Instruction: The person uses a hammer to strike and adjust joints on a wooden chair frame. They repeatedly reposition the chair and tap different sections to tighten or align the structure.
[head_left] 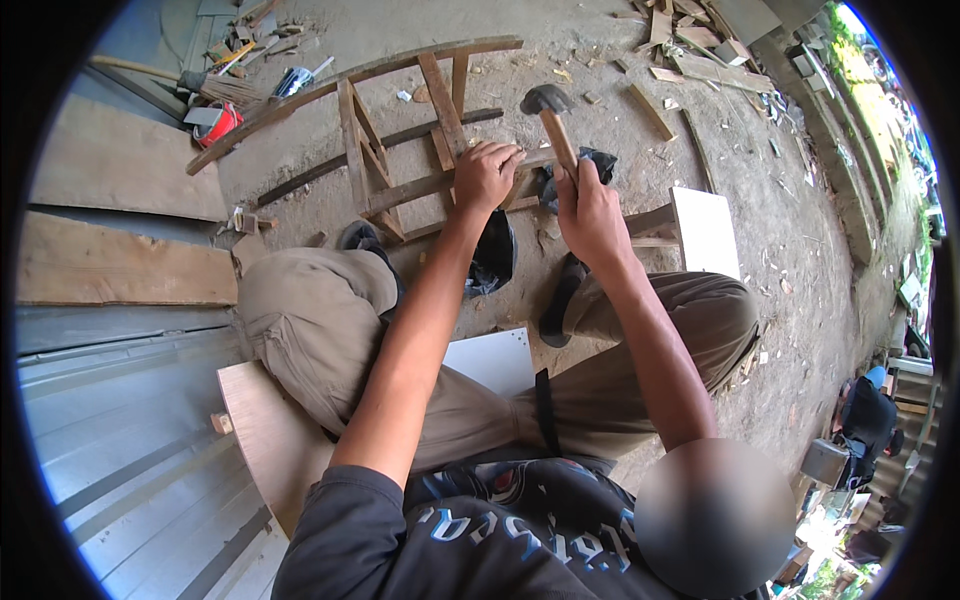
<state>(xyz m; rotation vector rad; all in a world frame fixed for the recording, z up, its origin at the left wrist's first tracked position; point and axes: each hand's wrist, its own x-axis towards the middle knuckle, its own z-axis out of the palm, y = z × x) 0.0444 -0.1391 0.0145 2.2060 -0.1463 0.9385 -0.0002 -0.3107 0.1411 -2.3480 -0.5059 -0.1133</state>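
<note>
My right hand (pixel 592 215) grips a hammer (pixel 562 145) by its wooden handle, with the dark head up and away from me. Ahead of my knees lies a wooden frame (pixel 405 192) of long rails joined by crosspieces. My left hand (pixel 487 175) is closed over a bar of this frame, near a joint, a little left of the hammer. Whether a nail is also between its fingers is hidden. Black plastic (pixel 492 255) hangs or lies just below the left hand, and more black plastic (pixel 600 165) shows behind the right.
A small white-topped wooden stool (pixel 705 232) stands to the right. Wood scraps (pixel 690 45) litter the far ground. On the left are boards (pixel 125 260), a red container (pixel 215 125) and a broom (pixel 225 90). Another person (pixel 865 420) is at the far right.
</note>
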